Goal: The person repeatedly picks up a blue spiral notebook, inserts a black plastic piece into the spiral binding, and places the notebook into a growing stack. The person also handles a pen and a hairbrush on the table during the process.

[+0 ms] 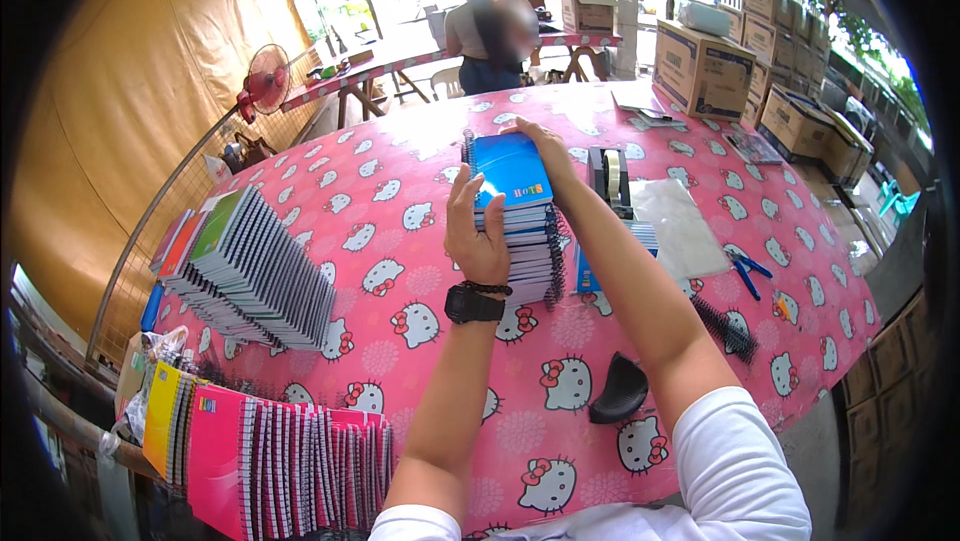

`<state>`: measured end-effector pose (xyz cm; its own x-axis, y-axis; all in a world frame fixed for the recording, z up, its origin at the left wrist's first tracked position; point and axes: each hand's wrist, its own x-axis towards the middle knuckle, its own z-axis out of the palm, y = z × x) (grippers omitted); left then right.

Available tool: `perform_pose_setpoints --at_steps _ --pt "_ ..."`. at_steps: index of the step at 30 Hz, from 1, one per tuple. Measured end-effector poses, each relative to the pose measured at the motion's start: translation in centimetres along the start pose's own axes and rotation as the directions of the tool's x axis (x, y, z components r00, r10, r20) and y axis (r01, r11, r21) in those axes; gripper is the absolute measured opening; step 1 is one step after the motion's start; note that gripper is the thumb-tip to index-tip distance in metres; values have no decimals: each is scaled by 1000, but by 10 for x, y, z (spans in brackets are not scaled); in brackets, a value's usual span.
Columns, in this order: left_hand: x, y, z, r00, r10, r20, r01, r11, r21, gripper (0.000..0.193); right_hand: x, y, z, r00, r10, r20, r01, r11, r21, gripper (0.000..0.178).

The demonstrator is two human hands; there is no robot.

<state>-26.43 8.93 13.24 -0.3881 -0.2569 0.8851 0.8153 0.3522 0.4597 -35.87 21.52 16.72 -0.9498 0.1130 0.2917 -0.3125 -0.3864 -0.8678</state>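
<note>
A stack of blue spiral notebooks (512,169) stands on the table between my two hands, a blue cover on top and wire spirals along its right and left edges. My left hand (477,231), a dark watch at its wrist, is open against the near left side, fingers up and thumb apart. Bent around the far right corner of the stack, my right hand (545,149) grips its edge; the fingertips are partly hidden. Beside my right forearm are more blue notebooks (590,271), partly covered by the arm, and a black tape dispenser (610,181).
Spiral notebooks with green and red covers (265,266) are piled at left; pink ones (290,461) and yellow ones (165,416) line the near left edge. Right lie clear plastic (680,226), blue-handled pliers (748,271), loose black spirals (725,329) and a black curved object (620,391). Cartons (703,69) stand beyond.
</note>
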Motion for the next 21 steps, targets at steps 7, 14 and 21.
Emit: perform_pose_setpoints --at_steps 7,14,21 --pt "-1 -9 -5 987 159 -31 -146 957 252 27 2 -3 5 982 -95 -162 56 971 -232 39" --pt "-7 -12 -3 980 -151 -126 139 986 -96 43 -10 16 -13 999 21 -46 -23 999 -34 35" --pt "-8 -5 -4 926 -370 73 377 903 -206 65 -2 12 -6 994 105 -23 -102 990 101 34"
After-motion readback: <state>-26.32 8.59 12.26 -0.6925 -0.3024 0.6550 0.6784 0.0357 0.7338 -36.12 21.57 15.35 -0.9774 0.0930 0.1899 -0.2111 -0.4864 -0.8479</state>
